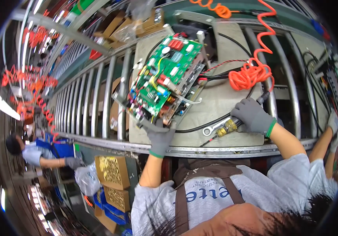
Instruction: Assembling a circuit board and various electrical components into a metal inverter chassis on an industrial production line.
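The right hand [253,117], in a grey glove with a green cuff, has its fingers wrapped round a power driver [228,128] with a yellowish barrel; the thin bit slants down to the left, over the lower right of the grey board [212,110]. The left hand [161,139], gloved alike, is at the lower end of the circuit assembly [173,69], its thumb up and its other fingers partly hidden by the metal edge — whether they pinch it or only rest there, I cannot tell.

The assembly sits tilted on the upper middle of the board: a green circuit board on top, metal parts beneath. A ring-ended wrench [207,131] lies just beside the driver, left of its barrel. A red coiled hose [249,78] runs from the back of the driver to the top of the frame, and a red twisted wire [224,66] leaves the assembly's right side.

Under the board, metal rollers [95,98] stretch away to the left. At lower left stand cardboard boxes [125,172] of small brass-coloured parts and a clear plastic bag [87,179]; beyond them — at the left edge — a co-worker [33,152] reaches out a gloved hand. Another person's gloved hands [333,122] show at the right edge.
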`<action>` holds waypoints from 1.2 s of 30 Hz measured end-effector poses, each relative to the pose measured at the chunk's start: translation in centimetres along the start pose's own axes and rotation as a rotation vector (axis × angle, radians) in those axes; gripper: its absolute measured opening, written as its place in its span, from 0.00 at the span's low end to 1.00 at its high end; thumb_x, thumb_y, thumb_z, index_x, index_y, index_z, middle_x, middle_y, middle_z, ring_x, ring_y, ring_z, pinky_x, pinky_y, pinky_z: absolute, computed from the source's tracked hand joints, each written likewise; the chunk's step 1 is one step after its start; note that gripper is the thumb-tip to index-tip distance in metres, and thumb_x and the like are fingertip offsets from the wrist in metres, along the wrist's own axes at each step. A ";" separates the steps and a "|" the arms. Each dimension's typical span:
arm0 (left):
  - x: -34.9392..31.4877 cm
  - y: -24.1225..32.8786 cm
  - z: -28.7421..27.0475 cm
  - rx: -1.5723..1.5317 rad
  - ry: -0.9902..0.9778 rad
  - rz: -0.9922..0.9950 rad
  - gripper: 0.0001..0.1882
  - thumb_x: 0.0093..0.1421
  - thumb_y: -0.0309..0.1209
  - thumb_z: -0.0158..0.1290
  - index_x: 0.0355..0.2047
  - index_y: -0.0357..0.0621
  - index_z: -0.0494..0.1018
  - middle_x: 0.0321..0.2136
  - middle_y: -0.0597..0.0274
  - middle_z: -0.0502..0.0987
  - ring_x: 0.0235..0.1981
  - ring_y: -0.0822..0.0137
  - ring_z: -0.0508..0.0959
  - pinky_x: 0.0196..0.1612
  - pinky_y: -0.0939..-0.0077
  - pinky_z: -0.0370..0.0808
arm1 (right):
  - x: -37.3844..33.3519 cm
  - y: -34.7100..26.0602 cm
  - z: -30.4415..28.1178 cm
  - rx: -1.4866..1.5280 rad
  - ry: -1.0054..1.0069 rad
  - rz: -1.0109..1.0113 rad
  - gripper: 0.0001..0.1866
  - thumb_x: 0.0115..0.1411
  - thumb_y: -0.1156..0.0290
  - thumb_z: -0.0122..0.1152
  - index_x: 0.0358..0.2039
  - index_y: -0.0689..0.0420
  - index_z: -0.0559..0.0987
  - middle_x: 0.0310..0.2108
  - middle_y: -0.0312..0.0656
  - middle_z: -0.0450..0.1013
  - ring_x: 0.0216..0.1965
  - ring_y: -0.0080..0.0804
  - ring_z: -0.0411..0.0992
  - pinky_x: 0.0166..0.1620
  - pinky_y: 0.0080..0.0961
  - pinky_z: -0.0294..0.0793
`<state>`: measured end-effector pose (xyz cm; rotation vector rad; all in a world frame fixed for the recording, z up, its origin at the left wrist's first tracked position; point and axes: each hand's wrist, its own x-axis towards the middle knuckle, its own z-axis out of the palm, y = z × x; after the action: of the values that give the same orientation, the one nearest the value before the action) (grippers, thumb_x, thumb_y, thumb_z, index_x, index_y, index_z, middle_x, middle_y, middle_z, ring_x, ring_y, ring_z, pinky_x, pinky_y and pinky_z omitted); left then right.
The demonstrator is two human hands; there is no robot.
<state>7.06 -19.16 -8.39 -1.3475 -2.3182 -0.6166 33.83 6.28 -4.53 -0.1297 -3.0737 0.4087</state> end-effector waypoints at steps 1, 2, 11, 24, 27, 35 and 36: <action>0.4 -1.0 0.6 -0.069 -0.017 -0.041 0.22 0.42 0.40 0.65 0.35 0.42 0.75 0.44 0.38 0.72 0.41 0.44 0.74 0.44 0.52 0.72 | 0.3 0.1 0.1 -0.005 -0.015 -0.044 0.23 0.37 0.61 0.69 0.36 0.51 0.74 0.32 0.39 0.69 0.39 0.39 0.68 0.43 0.36 0.65; 1.4 -1.7 0.5 -0.020 -0.004 0.019 0.22 0.42 0.41 0.65 0.36 0.43 0.76 0.44 0.39 0.71 0.42 0.46 0.73 0.47 0.53 0.72 | 0.4 0.1 0.2 -0.003 -0.022 -0.027 0.23 0.37 0.61 0.69 0.36 0.51 0.74 0.33 0.40 0.69 0.39 0.40 0.68 0.43 0.36 0.65; 1.2 -5.7 0.9 -0.253 0.195 -0.236 0.35 0.42 0.49 0.66 0.47 0.40 0.70 0.47 0.44 0.67 0.47 0.47 0.69 0.51 0.57 0.68 | 1.8 -1.1 1.3 -0.034 -0.058 -0.078 0.27 0.40 0.64 0.68 0.42 0.54 0.72 0.36 0.46 0.70 0.42 0.46 0.67 0.47 0.39 0.66; -16.6 -17.8 -18.9 0.279 -0.411 -1.014 0.27 0.51 0.49 0.60 0.43 0.43 0.72 0.40 0.48 0.78 0.45 0.51 0.77 0.47 0.59 0.73 | 3.0 -9.9 -6.4 -0.062 -0.373 -0.081 0.23 0.44 0.56 0.65 0.35 0.60 0.74 0.24 0.52 0.74 0.29 0.52 0.74 0.33 0.43 0.72; -16.9 -19.8 -19.2 0.088 -0.506 -0.995 0.23 0.51 0.48 0.60 0.39 0.43 0.75 0.36 0.48 0.79 0.41 0.51 0.78 0.45 0.62 0.73 | 2.8 -11.5 -6.0 0.093 -0.548 0.041 0.25 0.49 0.53 0.64 0.37 0.61 0.74 0.25 0.54 0.74 0.30 0.54 0.74 0.34 0.42 0.71; -17.3 -17.8 -19.6 -0.002 -0.151 -1.038 0.12 0.54 0.42 0.57 0.34 0.49 0.80 0.34 0.56 0.80 0.37 0.56 0.79 0.42 0.65 0.74 | 2.0 -11.7 -4.6 0.386 -0.672 0.351 0.29 0.53 0.51 0.60 0.45 0.63 0.73 0.34 0.57 0.75 0.39 0.50 0.75 0.44 0.37 0.70; -17.4 -17.6 -19.4 0.046 -0.036 -1.023 0.12 0.55 0.41 0.57 0.34 0.49 0.79 0.34 0.57 0.80 0.36 0.55 0.79 0.41 0.64 0.74 | 2.3 -11.6 -4.6 0.385 -0.660 0.356 0.28 0.53 0.53 0.61 0.45 0.64 0.74 0.34 0.56 0.75 0.38 0.47 0.75 0.43 0.35 0.70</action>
<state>1.78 -49.92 -4.64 -0.0425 -2.9216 -0.7883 30.84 -3.51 3.04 -0.6518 -3.4978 1.2832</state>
